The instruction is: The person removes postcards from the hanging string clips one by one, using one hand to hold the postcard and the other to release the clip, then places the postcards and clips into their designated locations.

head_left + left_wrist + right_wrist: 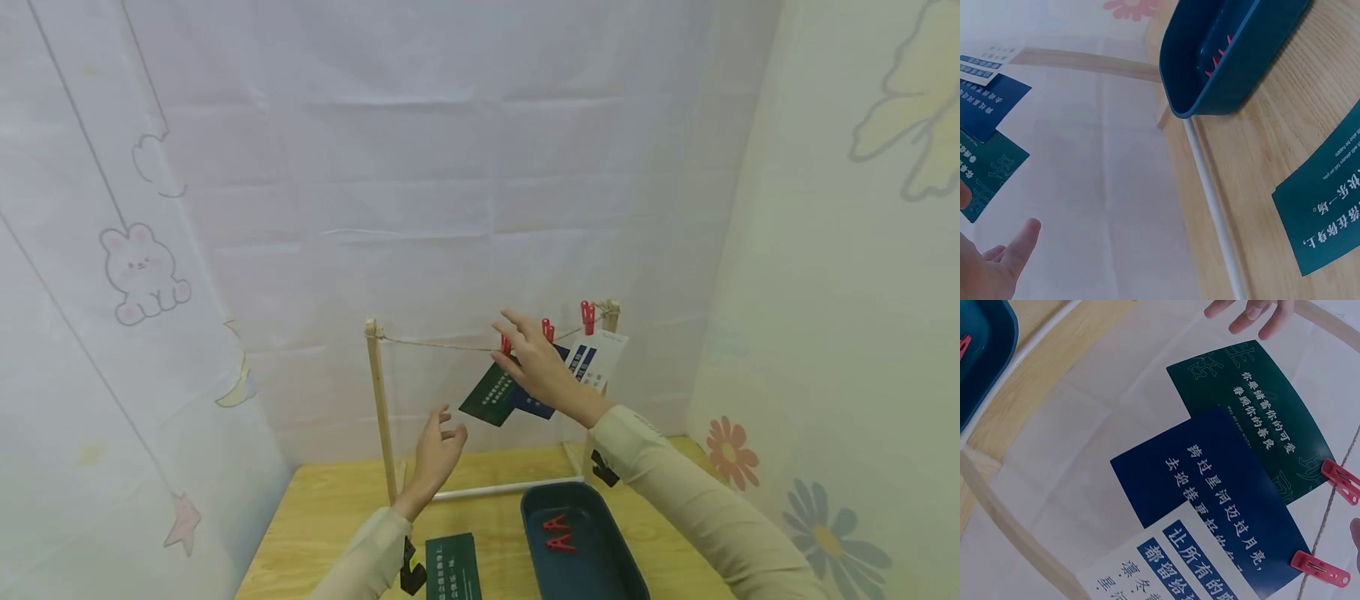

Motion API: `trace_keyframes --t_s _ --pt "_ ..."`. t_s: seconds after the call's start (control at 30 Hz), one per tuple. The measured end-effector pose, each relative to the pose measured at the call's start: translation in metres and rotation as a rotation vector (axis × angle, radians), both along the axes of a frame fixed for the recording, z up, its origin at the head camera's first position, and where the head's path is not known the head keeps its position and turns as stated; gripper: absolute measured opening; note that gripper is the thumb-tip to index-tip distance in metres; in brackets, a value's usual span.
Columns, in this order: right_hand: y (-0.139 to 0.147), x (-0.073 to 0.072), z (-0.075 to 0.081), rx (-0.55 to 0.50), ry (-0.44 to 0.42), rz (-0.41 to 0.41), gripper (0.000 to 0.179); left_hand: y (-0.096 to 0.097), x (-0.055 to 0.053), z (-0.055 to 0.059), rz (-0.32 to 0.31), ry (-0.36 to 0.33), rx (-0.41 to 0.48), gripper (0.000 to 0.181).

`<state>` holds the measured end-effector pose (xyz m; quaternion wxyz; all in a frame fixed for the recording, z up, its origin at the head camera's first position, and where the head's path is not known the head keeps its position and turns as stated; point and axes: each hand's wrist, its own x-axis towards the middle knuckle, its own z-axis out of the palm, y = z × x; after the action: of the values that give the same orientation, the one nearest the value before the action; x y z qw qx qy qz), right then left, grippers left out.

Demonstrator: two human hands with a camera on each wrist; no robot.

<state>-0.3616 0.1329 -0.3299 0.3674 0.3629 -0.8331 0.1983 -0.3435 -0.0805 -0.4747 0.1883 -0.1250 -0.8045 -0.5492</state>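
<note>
My right hand [546, 369] is raised at the line, fingers spread and nothing in its grasp, close by the red clothespin [1340, 481] that clips a green card [1254, 419] to the string [442, 345]. Beside that card hang a dark blue card [1179, 469] and a white card [606, 352], each under its own red clothespin [1319, 569]. The three cards overlap and hang by one corner. Lower and to the left, my left hand [437, 457] is held in the air with loosely bent fingers, holding nothing, just off the green card's lower corner.
Wooden posts [380, 400] with a white bar [510, 489] at the base carry the string. On the wooden table lies another green card [452, 568], left of a dark blue tray [592, 575] with red clothespins [558, 543] inside. Printed cloth walls [420, 167] enclose the table.
</note>
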Motion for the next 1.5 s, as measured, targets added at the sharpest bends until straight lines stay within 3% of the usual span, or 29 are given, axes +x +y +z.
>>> trace_keyframes --t_s 0.23,0.47,0.57,0.73,0.87,1.17,1.37,1.5 --pt "-0.002 -0.001 -0.006 -0.055 -0.102 0.024 0.051 0.004 -0.002 0.007 0.001 0.09 -0.083 0.044" --pt "-0.005 -0.004 -0.015 -0.077 -0.23 0.001 0.048 0.009 -0.002 0.008 -0.025 0.155 -0.045 0.038" --pt "-0.005 -0.005 -0.016 -0.076 -0.235 -0.013 0.047 0.012 -0.002 0.008 -0.027 0.195 -0.026 0.032" --pt "-0.004 -0.004 -0.015 -0.087 -0.223 -0.022 0.044 0.015 -0.003 0.009 -0.084 0.257 0.019 0.022" --pt "-0.004 -0.003 -0.012 -0.069 -0.193 -0.022 0.043 0.016 -0.006 0.01 -0.085 0.287 0.001 0.018" --pt "-0.001 0.002 0.018 0.121 -0.256 -0.033 0.042 0.012 -0.008 0.015 -0.094 0.334 -0.026 0.01" --pt "0.0 0.01 0.035 0.367 -0.268 -0.129 0.039 0.01 -0.008 0.016 -0.109 0.279 -0.023 0.008" --pt "-0.002 0.009 0.04 0.45 -0.222 -0.19 0.034 0.011 -0.007 0.014 -0.106 0.263 -0.028 0.009"
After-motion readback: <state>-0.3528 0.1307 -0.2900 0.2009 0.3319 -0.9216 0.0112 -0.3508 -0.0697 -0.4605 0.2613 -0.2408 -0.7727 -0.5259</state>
